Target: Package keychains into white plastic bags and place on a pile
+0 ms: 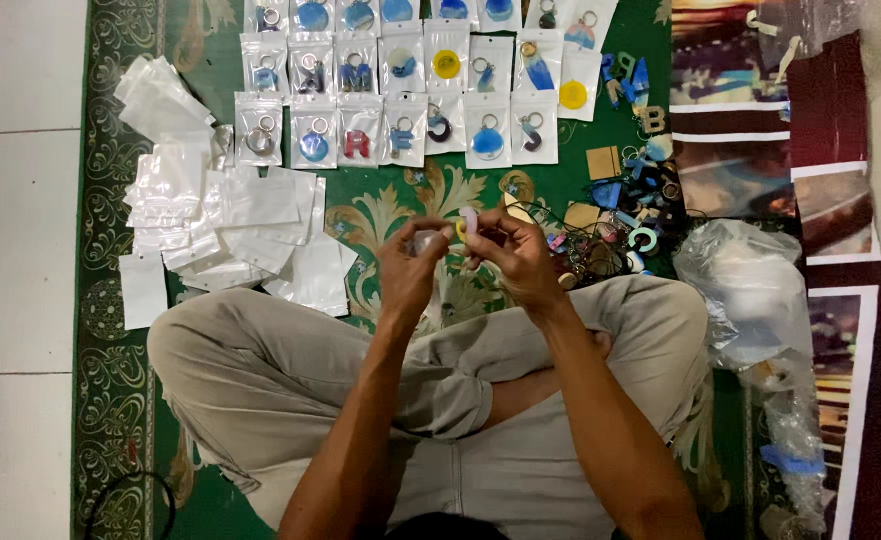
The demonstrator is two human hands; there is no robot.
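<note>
While the person sits cross-legged on the green carpet (360, 205), both hands meet at centre frame: the left hand (407, 268) pinches a small clear pouch (426, 243), and the right hand (515, 258) grips a pale ring-shaped charm (467, 222) just right of it. Bagged keychains (400, 70) lie in rows above, with empty pouches (210, 215) at the left.

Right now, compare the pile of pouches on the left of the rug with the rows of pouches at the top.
The pile of pouches is empty, white and flat; the rows of pouches each hold a coloured keychain piece with a ring. The pile is loose and overlapping, spilling at odd angles; the rows lie side by side in a neat grid. Both are small clear plastic pouches lying on the green rug, beyond the person's hands.
</note>
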